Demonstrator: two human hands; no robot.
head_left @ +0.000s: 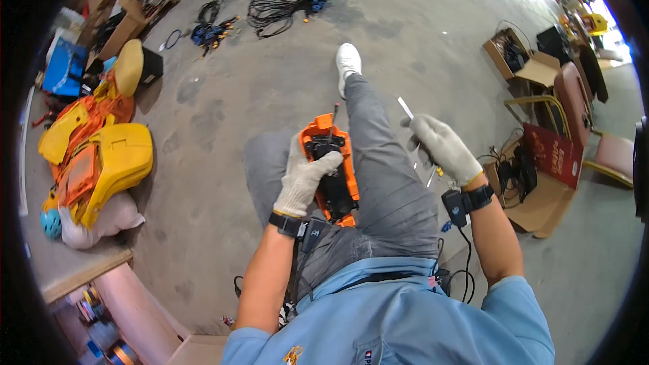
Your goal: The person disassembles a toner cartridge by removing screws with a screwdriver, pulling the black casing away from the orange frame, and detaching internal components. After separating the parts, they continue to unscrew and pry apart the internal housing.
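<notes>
An orange plastic housing (347, 165) with black parts inside rests on my lap between my thighs. A thin dark rod with a reddish tip (336, 109) sticks up from its far end. My left hand (304, 179), in a pale knitted work glove, is closed on the housing, its fingers across the black middle part. Off to the right, above my right thigh, my gloved right hand (436, 145) is held apart from the housing with its fingers bent. From its fingertips juts a slim white strip (404, 107); its exact kind cannot be made out.
Yellow and orange plastic shells (118, 162) are heaped on the left. Bundles of black cables (274, 13) lie on the floor ahead. On the right are an open carton (541, 206), a chair (571, 98) and another carton (517, 54). A dark cable (469, 257) hangs from my right wrist strap.
</notes>
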